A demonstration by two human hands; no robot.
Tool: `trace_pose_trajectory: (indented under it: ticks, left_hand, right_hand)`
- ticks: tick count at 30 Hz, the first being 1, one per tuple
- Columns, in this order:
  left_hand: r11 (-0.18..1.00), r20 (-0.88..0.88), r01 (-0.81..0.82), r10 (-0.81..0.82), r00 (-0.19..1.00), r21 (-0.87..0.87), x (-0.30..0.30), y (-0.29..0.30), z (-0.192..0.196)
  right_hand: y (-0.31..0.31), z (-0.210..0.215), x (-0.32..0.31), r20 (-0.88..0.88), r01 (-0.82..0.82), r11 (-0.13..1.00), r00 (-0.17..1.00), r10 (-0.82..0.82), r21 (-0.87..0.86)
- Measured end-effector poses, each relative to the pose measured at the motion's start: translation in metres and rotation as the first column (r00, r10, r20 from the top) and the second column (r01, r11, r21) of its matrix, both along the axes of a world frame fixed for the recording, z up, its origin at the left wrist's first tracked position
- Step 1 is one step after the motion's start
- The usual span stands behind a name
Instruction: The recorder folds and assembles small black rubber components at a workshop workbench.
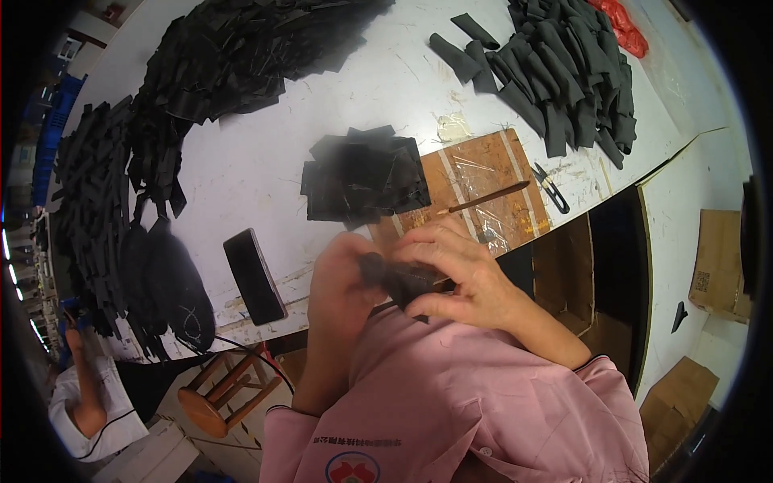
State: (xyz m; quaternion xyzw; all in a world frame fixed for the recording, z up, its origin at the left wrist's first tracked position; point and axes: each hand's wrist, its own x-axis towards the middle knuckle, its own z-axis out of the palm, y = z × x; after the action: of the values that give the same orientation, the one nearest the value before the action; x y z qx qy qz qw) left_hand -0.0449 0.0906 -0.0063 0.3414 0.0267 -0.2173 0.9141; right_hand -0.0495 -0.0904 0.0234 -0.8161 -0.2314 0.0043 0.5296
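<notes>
Close in front of my body, both hands are on a small black fabric piece. My right hand grips it with the thumb below and the fingers above. My left hand is closed at its left end and slightly blurred; part of the fabric hides behind the fingers. Just beyond my hands lies a loose stack of black fabric pieces, partly on a brown wooden board. A thin brown pointed stick rests across the board. Small dark thread snips lie beside the board's right edge.
A phone lies on the white table. Black fabric is heaped at the far left; dark fabric tubes are piled at the far right. A wooden stool and another person are at lower left. Cardboard boxes stand right.
</notes>
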Motion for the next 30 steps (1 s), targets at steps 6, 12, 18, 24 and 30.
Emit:
trace_pose_trajectory:
  ticks: [6, 12, 18, 24, 30]
  left_hand:
    - [0.996, -0.084, -0.084, 0.082, 0.993, -0.01, 0.0, -0.016, 0.008]
    - [0.998, 0.006, -0.058, 0.058, 0.998, -0.006, -0.001, -0.011, -0.005]
    - [0.962, 0.017, 0.128, -0.128, 0.992, -0.241, 0.006, -0.006, -0.01]
    - [0.924, 0.325, -0.046, -0.087, 0.942, 0.379, 0.009, -0.013, -0.003]
    - [0.911, 0.365, 0.024, -0.189, 0.912, 0.412, 0.007, -0.009, -0.011]
  right_hand:
    - [0.01, 0.003, -0.002, -0.006, 0.067, 0.997, 0.998, -0.067, 0.044]
    - [0.004, -0.002, -0.008, -0.353, 0.227, 0.939, 0.927, -0.127, 0.259]
    - [0.001, -0.011, -0.008, -0.605, 0.307, 0.883, 0.796, -0.033, 0.355]
    - [-0.005, -0.016, -0.003, -0.741, 0.38, 0.86, 0.671, -0.003, 0.34]
    - [-0.008, -0.018, -0.003, -0.773, 0.407, 0.85, 0.634, -0.001, 0.334]
